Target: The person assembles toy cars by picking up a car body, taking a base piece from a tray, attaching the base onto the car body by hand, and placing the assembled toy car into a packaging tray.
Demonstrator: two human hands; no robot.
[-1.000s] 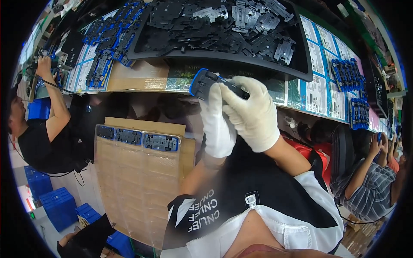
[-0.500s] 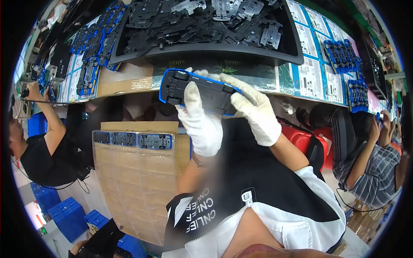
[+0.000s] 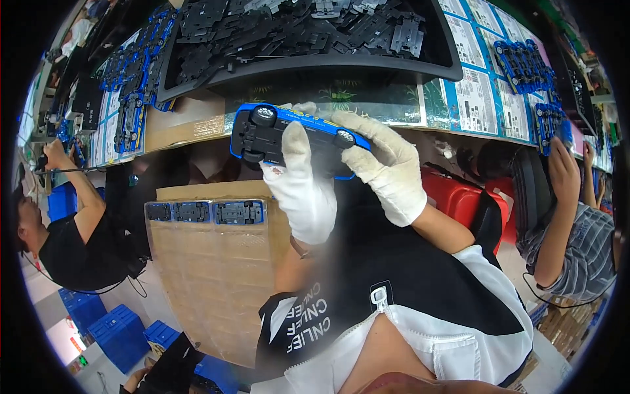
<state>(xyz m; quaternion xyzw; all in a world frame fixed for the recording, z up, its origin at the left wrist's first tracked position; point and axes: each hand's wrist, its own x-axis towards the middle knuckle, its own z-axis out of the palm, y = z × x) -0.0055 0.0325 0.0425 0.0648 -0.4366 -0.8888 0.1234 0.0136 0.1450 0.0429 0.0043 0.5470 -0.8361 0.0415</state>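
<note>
Both white-gloved hands hold a blue toy car [image 3: 256, 136] before my chest, its black underside toward me. One long side shows two silver-rimmed wheels and yellow markings. My left hand [image 3: 305, 190] is closed on it, with the thumb across the underside near the middle. At the right end, my right hand [image 3: 390, 172] pinches it between thumb and fingers. Some fingers are hidden behind the car. Below to the left lies a clear compartment tray [image 3: 210, 276] on cardboard, with several underside-up cars [image 3: 237, 212] along its far row.
A large black bin [image 3: 315, 65] of loose black chassis plates stands ahead. Blue cars stand at its left [image 3: 133, 115] and right [image 3: 518, 69]. People sit either side; the right one's hand [image 3: 563, 167] reaches near cars. Red chair [image 3: 453, 190] and blue crates [image 3: 118, 335] are nearby.
The toy car has rolled in my hands, so its wheeled side shows more, and has shifted slightly left. The right-hand person's hand has moved toward the row of blue cars.
</note>
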